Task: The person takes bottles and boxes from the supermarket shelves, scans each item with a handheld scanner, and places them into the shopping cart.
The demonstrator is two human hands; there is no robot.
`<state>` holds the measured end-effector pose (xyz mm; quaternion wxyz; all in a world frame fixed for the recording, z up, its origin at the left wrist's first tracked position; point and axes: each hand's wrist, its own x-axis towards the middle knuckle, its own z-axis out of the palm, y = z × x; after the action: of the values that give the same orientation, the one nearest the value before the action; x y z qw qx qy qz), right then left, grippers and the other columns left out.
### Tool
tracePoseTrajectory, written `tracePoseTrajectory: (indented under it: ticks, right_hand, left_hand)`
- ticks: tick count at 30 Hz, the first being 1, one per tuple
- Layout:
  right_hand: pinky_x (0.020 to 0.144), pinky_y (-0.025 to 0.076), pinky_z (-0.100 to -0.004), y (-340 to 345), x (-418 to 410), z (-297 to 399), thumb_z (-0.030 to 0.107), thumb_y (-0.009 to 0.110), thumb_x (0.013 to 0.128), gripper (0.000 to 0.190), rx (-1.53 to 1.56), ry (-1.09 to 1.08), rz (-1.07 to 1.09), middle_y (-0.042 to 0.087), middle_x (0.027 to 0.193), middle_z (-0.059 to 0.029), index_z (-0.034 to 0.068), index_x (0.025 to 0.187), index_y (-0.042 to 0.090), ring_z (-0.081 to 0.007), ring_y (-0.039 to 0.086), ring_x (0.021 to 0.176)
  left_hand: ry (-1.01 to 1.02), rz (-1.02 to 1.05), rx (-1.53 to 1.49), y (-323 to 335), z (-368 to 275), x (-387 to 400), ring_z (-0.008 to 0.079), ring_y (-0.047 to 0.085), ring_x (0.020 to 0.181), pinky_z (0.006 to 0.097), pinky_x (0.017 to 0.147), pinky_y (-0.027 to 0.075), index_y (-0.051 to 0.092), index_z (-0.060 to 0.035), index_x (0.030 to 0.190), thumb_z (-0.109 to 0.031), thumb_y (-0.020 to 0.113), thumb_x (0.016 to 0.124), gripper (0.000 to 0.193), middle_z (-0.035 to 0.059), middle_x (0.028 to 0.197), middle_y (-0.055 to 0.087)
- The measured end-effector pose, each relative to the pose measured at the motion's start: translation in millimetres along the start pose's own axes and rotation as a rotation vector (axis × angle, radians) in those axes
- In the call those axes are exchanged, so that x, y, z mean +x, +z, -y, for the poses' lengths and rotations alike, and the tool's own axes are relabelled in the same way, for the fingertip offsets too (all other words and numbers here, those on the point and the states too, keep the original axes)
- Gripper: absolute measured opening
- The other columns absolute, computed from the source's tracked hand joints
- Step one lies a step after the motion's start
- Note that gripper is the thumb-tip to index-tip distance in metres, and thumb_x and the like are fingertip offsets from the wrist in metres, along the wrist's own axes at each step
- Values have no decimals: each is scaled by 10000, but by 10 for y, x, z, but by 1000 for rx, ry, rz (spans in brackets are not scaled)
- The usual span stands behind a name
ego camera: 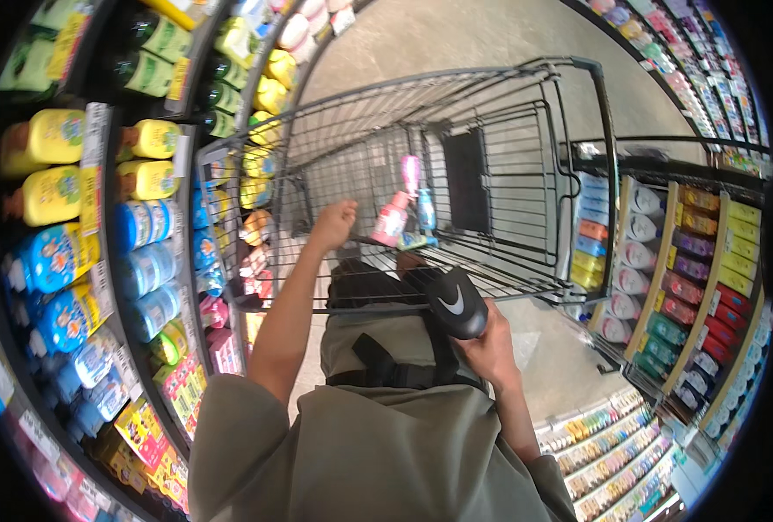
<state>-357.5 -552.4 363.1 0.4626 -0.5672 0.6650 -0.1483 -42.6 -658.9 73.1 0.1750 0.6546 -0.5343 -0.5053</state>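
In front of me stands a dark wire shopping cart (523,111). Low in its basket, close together, lie a pink-red bottle (392,218), a bright pink package (410,173), a blue bottle (426,210) and a green package (415,241). My left hand (335,225) reaches over the near side of the cart with its fingers curled. Whether it grips anything is not clear. Close to my waist, my right hand (491,342) holds a black Nike item (457,303) with a pale swoosh. The kind of item is unclear, and it covers part of my fingers.
Tall shelves on the left carry yellow bottles (52,196), blue bottles (60,254) and boxed goods (148,434). At right, a display rack (673,287) holds colourful packs in rows. More stocked shelves (608,457) line the lower right. Tiled floor (419,39) runs beyond the cart.
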Motion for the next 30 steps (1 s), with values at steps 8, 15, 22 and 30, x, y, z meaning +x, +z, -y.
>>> tracePoseTrajectory:
  ticks: [8,15,22,30]
  right_hand:
    - [817,530,-443,377,-59,178,-2,769,757,327,59,-175,-34,660,986,-213,-30,1058,643,-430,663,927]
    - [812,536,-443,767,-151,359,98,797,778,332,98,-276,-33,664,952,-233,-45,1033,639,-444,672,917]
    - [813,535,-492,1048,-221,272,107,809,754,400,-4,-380,34,659,961,-243,-27,1086,629,-471,662,920]
    - [827,553,-405,1106,-292,401,69,794,742,377,-3,-368,40,708,985,-219,-36,1075,653,-373,710,919]
  left_hand:
    - [104,-181,325,-488,-364,-1525,401,664,1079,498,921,532,673,-75,1233,-215,687,932,333,178,1139,716]
    - [197,-414,502,-592,-77,-2228,363,683,888,506,786,515,695,-71,962,-283,659,955,215,132,932,723]
    - [84,-410,515,-590,-142,-2112,357,711,856,516,793,532,699,-85,867,-424,527,1016,409,141,861,731]
    - [75,-370,471,-742,-269,-1966,393,722,878,537,794,551,730,-78,930,-447,479,1027,457,189,939,748]
